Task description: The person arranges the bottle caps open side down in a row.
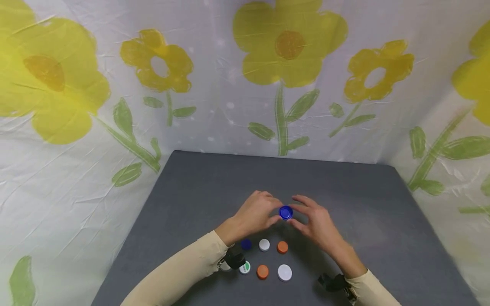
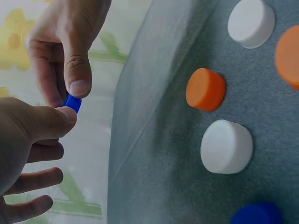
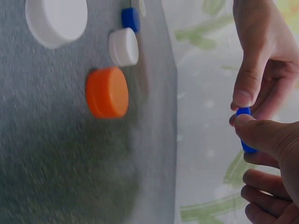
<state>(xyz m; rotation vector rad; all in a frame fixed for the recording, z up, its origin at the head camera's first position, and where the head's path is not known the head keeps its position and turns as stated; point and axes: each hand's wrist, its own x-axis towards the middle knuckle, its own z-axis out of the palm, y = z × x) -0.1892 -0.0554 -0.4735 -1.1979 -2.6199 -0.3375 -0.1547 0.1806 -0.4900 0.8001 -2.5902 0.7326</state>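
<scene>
A blue bottle cap [image 1: 285, 212] is held up over the dark table, its hollow side facing the head camera. My left hand [image 1: 257, 212] pinches its left edge between thumb and index finger. From the other side, my right hand [image 1: 317, 221] pinches the same cap with thumb and index finger. Both thumbs press on the cap [image 3: 248, 145] in the right wrist view, and the other fingers are spread away from it. Below the hands lie a second blue cap [image 1: 246, 244], a small white cap [image 1: 264, 245] and an orange cap [image 1: 282, 247] in a row.
Nearer the body is another row: a large white cap [image 1: 285, 273], an orange cap [image 1: 262, 272], a white cap with green print [image 1: 245, 267] and a pale cap [image 1: 225, 266] partly behind the left wrist strap. A flower-patterned curtain [image 1: 214, 85] surrounds the table [image 1: 214, 178].
</scene>
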